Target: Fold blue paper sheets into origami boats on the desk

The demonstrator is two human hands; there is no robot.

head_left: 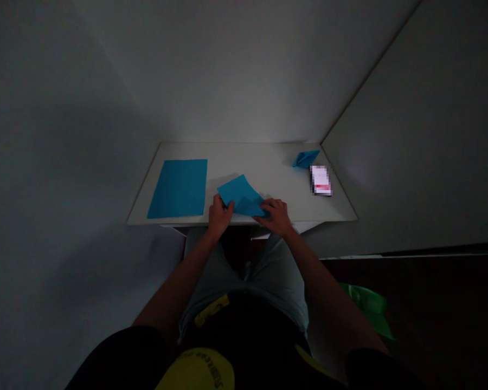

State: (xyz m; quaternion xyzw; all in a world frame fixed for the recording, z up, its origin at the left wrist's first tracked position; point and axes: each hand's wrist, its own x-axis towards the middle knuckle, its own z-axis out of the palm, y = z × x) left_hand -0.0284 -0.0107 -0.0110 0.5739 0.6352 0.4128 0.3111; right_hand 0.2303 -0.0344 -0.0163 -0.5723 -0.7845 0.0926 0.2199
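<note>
Head view: left hand (220, 215) pinching the near left edge of the folded blue paper (239, 190), right hand (275, 215) gripping its right end, presumably so folds stay put. Flat blue sheet (179, 189) and small folded piece (306, 158) sit well aside, perhaps leaving room. Folded blue paper spans between the two, near the surface's (252, 156) front edge

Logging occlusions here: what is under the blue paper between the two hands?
White tabletop shows around the blue paper, held by the left hand and right hand. Directly beneath, the paper hides whatever is there.
</note>
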